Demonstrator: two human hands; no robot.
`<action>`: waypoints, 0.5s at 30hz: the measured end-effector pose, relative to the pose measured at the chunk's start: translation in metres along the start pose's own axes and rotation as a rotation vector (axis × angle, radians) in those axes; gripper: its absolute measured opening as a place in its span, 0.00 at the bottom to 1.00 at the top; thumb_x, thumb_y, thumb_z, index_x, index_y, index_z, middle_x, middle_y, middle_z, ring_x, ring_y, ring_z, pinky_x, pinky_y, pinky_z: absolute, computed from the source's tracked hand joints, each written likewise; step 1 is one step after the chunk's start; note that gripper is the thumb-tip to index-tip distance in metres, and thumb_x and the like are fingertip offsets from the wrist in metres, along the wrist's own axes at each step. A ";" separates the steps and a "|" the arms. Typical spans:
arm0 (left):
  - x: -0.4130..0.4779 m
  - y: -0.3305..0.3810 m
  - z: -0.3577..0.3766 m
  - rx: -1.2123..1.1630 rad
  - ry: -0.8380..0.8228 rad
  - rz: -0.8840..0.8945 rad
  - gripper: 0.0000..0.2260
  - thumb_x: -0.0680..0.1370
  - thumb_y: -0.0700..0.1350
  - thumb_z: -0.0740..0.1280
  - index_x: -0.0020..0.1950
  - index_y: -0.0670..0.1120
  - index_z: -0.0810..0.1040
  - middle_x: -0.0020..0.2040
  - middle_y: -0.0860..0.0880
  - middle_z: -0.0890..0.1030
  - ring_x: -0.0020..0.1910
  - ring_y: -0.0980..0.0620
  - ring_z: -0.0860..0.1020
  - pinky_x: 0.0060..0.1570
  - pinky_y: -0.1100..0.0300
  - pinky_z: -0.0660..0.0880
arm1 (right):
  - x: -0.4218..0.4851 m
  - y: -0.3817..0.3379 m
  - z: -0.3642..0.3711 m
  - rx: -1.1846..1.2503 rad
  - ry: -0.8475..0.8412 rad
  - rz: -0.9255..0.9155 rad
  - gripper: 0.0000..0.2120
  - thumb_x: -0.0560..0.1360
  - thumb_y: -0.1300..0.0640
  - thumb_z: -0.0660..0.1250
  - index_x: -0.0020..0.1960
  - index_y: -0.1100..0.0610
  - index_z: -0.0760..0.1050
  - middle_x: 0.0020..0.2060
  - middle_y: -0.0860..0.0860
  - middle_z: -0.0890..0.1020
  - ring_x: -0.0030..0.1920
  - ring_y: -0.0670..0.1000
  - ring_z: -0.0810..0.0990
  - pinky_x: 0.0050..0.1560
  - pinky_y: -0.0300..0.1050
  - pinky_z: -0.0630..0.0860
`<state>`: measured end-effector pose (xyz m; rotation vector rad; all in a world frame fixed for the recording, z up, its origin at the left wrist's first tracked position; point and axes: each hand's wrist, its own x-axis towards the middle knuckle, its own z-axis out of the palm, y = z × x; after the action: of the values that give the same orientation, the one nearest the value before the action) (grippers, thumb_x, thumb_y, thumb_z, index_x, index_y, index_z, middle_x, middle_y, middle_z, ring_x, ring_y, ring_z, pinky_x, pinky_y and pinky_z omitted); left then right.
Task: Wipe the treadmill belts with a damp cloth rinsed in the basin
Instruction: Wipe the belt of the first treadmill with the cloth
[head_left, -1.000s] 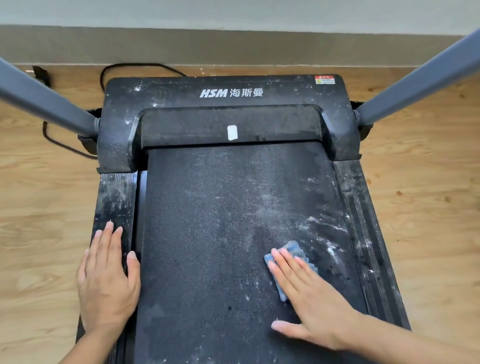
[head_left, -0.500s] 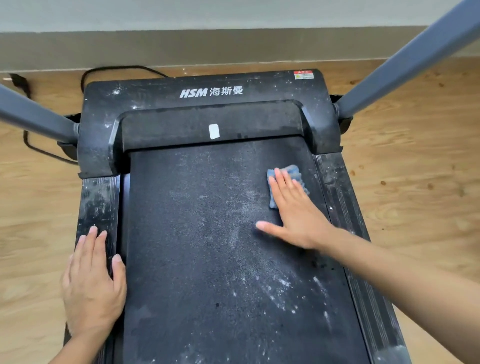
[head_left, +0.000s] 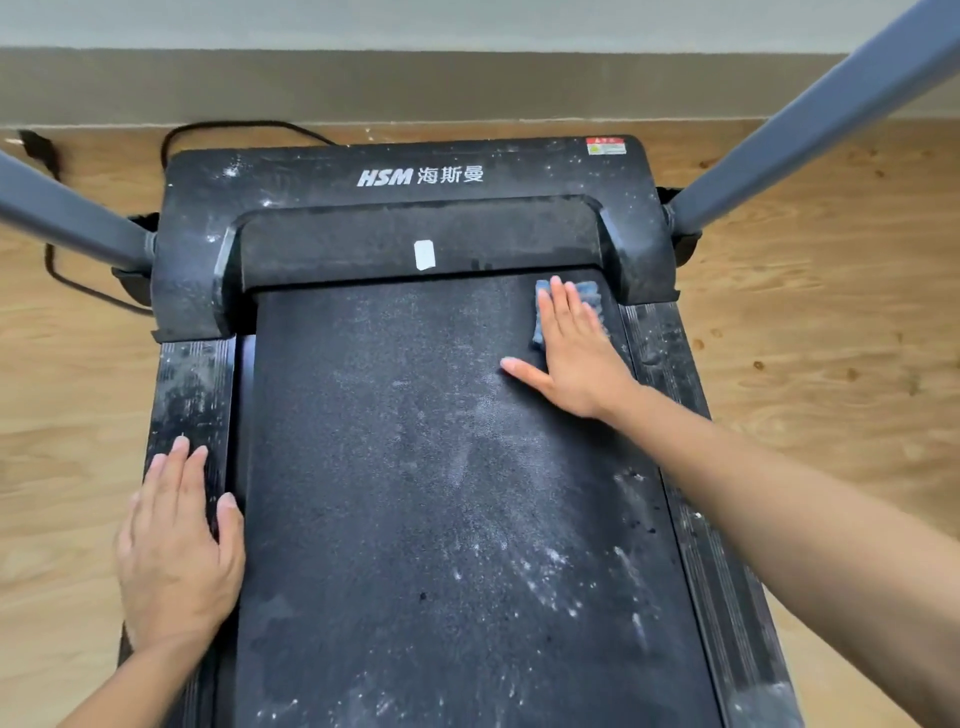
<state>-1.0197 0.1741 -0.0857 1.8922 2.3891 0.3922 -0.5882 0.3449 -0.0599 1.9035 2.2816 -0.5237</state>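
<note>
The left hand (head_left: 176, 561) lay flat on the left side rail (head_left: 192, 384) of the treadmill. Its fingers were straight and close together, and its thumb touched the edge of the belt (head_left: 415, 493). It held nothing and looked like it was propping the person up.

The wide black belt had white dust on it, most of it on the right side and near the bottom.

The small blue cloth (head_left: 591, 297) was at the top right corner of the belt, just beside the black motor cover (head_left: 415, 228). The right hand (head_left: 576, 358) pressed down on the cloth with flat, straight fingers, its thumb stuck out to the left.

The cloth looked soft, light and floppy. It would likely bunch up on the rough belt, so a flat hand on top seemed the best hold. The basin was not in view.
</note>
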 end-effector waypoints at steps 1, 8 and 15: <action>0.000 0.001 0.000 -0.003 0.003 0.000 0.27 0.83 0.53 0.53 0.80 0.43 0.67 0.83 0.46 0.64 0.83 0.45 0.60 0.77 0.38 0.63 | 0.011 0.003 -0.005 0.007 -0.002 0.006 0.55 0.75 0.20 0.45 0.84 0.59 0.35 0.84 0.56 0.36 0.83 0.54 0.33 0.84 0.57 0.40; 0.003 -0.005 0.002 -0.016 -0.006 0.018 0.27 0.83 0.53 0.54 0.80 0.43 0.67 0.83 0.46 0.64 0.83 0.44 0.60 0.78 0.39 0.62 | -0.131 0.009 0.033 0.013 -0.073 -0.094 0.56 0.77 0.22 0.51 0.83 0.60 0.32 0.83 0.57 0.32 0.82 0.55 0.30 0.84 0.57 0.42; 0.001 0.000 -0.001 0.000 -0.016 0.004 0.29 0.82 0.54 0.53 0.80 0.42 0.66 0.83 0.45 0.63 0.83 0.43 0.60 0.77 0.38 0.62 | -0.151 0.003 0.046 -0.074 -0.144 -0.126 0.54 0.77 0.21 0.48 0.84 0.59 0.32 0.83 0.56 0.31 0.82 0.54 0.30 0.83 0.56 0.42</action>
<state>-1.0203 0.1754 -0.0850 1.8929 2.3757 0.3758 -0.5605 0.1895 -0.0559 1.6400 2.3042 -0.5630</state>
